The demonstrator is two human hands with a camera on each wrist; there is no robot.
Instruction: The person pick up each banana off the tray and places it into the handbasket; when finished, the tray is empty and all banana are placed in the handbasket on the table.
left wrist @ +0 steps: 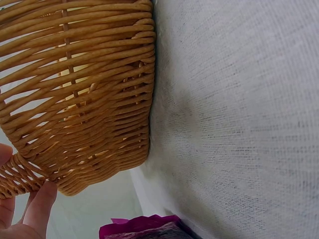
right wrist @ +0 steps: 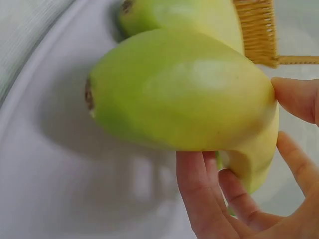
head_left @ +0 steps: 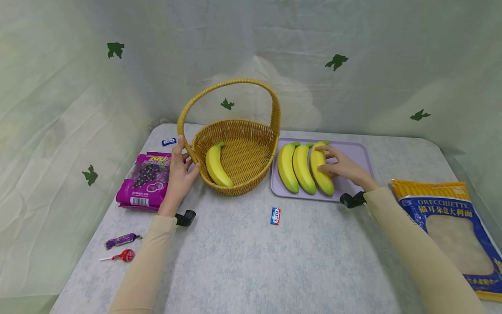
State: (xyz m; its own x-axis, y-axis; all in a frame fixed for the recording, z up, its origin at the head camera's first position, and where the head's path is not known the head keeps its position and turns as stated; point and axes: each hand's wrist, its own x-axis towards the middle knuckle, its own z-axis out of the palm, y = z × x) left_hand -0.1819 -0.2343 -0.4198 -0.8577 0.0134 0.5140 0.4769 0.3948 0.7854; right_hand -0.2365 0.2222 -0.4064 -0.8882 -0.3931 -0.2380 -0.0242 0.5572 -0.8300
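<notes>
A: What is the surface like?

B: A table (head_left: pixel 251 261) under a pale grey, faintly mottled cloth; the left wrist view shows its fine weave close up. Behind and to both sides hangs a whitish-green sheet, creased, with small dark green leaf-shaped marks scattered over it.

A: And the hands?

B: The left hand (head_left: pixel 179 172) is at the near-left rim of the wicker basket (head_left: pixel 251 131), where the handle joins. Its fingers touch the weave and the thumb lies along the wall; whether they truly grip the rim I cannot tell, since the wrist view shows only two fingertips against the wicker. One banana (head_left: pixel 215 165) lies inside the basket.

A: The right?

B: The right hand (head_left: pixel 345 168) is on the lilac tray (head_left: pixel 358 150), just right of the basket. Three bananas lie there side by side, and the fingers curl round the rightmost banana (head_left: pixel 320 168), thumb on one side, the others beneath it, as the right wrist view shows.

A: Anything else on the cloth?

B: A purple grape-candy bag (head_left: pixel 147 179) just left of the left hand, a wrapped purple sweet (head_left: pixel 121 240) and a red lollipop (head_left: pixel 124 255) nearer the front-left edge, a small blue-and-red packet (head_left: pixel 276 215) in the middle, another small blue one behind the bag, and a blue and orange orecchiette pasta bag (head_left: pixel 455 235) at the right edge.
</notes>
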